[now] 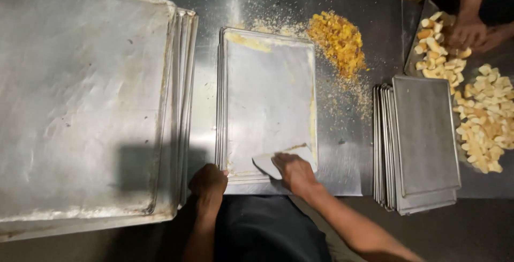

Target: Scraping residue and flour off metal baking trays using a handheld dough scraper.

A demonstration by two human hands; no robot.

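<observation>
Head view looks straight down on our two hands at the lower middle of the frame. Our right hand is closed around a pale flat scraper, pressing it onto the near end of a baking tray that tops a small stack in the centre. Our left hand is clenched over the near left corner of that stack, steadying it. Yellowish residue lines the tray's far and right edges. Just beyond its upper right corner sits a heap of golden crumbs on the steel table, with finer crumbs trailing down the frame. A tall stack of large trays fills the left side. To the right lies another stack of small trays, and past it a spread of pale bread pieces. In the upper right corner another person's hand rests on bread pieces.
</observation>
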